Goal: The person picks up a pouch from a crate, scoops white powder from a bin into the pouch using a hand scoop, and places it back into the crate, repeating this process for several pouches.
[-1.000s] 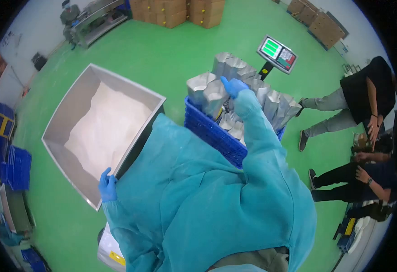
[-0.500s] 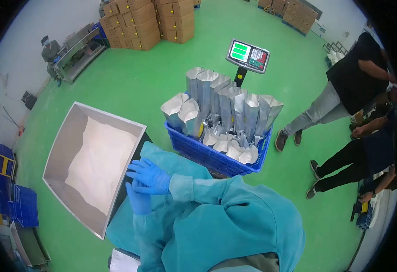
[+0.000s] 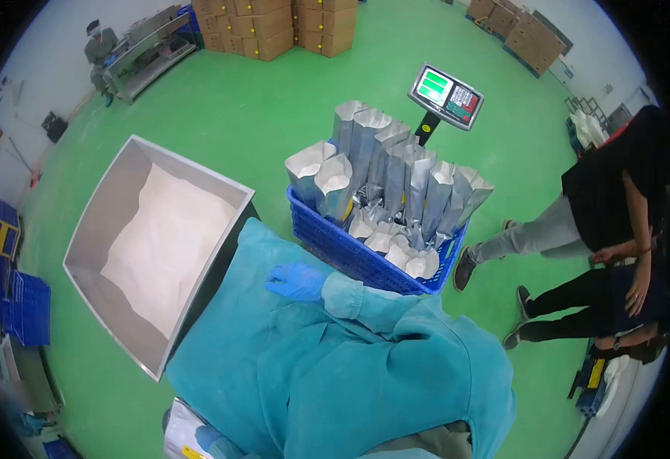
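Note:
My right hand [image 3: 297,283], in a blue glove, rests above my teal-covered lap with its fingers curled together and nothing seen in them. At the lower left, my left hand [image 3: 211,441] is against a silver foil bag [image 3: 182,428] with a yellow label; its fingers are mostly hidden there. A large metal bin [image 3: 109,206] stands left of my knees, with white powder [image 3: 174,237] heaped inside. Ahead of my right arm is a blue crate [image 3: 327,245] packed with upright, open-topped silver bags [image 3: 373,145], several showing white powder.
A scale display [image 3: 447,96] rises on a post behind the crate. Two people stand at the right, one in grey trousers [image 3: 541,229]. Another person [image 3: 102,57] is by a metal table at the far left. Cardboard boxes [image 3: 266,30] are stacked at the back; blue crates [image 3: 29,306] lie left.
My hands were together beside the bin's edge. The left has dropped down to the foil bag, while the right has drawn back over my lap and curled. The view has shifted slightly.

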The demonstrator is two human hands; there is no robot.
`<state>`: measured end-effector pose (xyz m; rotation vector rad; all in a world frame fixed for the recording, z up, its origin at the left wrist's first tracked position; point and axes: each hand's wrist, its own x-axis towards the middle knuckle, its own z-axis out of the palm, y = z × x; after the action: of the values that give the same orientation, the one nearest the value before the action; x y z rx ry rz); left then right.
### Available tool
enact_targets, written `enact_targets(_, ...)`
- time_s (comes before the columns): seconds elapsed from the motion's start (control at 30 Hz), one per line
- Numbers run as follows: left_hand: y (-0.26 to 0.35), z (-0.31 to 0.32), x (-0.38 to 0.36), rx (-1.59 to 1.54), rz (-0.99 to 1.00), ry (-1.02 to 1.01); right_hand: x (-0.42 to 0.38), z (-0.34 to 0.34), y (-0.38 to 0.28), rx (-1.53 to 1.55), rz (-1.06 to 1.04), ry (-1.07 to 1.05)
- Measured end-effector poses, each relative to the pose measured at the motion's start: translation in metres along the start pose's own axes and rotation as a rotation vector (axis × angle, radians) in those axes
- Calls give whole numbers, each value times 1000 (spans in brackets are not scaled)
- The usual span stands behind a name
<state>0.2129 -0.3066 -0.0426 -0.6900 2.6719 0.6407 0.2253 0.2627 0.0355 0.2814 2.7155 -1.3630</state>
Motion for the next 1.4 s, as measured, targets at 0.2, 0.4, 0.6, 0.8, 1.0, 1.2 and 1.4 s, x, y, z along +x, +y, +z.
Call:
enact_targets(0.2,-19,1,-1,-367,-14,-47,9,3,-27,-48,-81,-95)
enact_targets(0.4,-13,-10,-18,-476,155,188,13,7,-31,-66,-135,-78)
enact_targets(0.6,119,-45,-48,-632,203,-79,16,35,-95,38,-45,-153)
enact_targets(0.8,261,-13,-87,-437,573,101,57,98,-131,209,-13,-296)
enact_targets(1.0,288,-12,-93,-309,664,186,58,75,-110,-326,-575,196)
enact_targets(1.2,325,20,-124,-99,753,113,35,98,-109,-50,-533,-406)
enact_targets(1.4,349,12,-164,101,1455,154,80,76,-113,219,-254,-398)
